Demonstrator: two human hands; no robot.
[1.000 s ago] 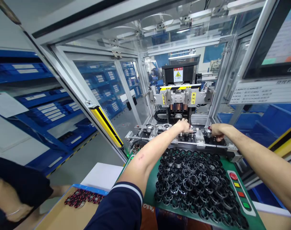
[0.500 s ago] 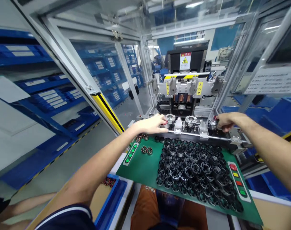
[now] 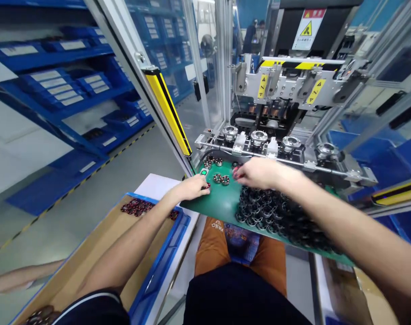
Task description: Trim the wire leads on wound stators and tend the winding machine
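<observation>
My left hand is over the left end of the green work mat, its fingers closed on a small red-edged motor stator that is mostly hidden. Further right, my right hand pinches another reddish motor stator above the mat, slightly blurred. Between the hands lie two copper-wound stators, side by side. Several more stators rest at the mat's back left corner. Under my right forearm spreads a dense group of black rings.
Behind the mat runs a metal rail with several round fixtures, below a winding machine. A yellow safety strip edges the frame on the left. A blue-rimmed tray beside me holds dark red stators.
Both hands have come away from the machine's fixtures, the right one moving far to the left and the left one toward me. The view has tilted down.
</observation>
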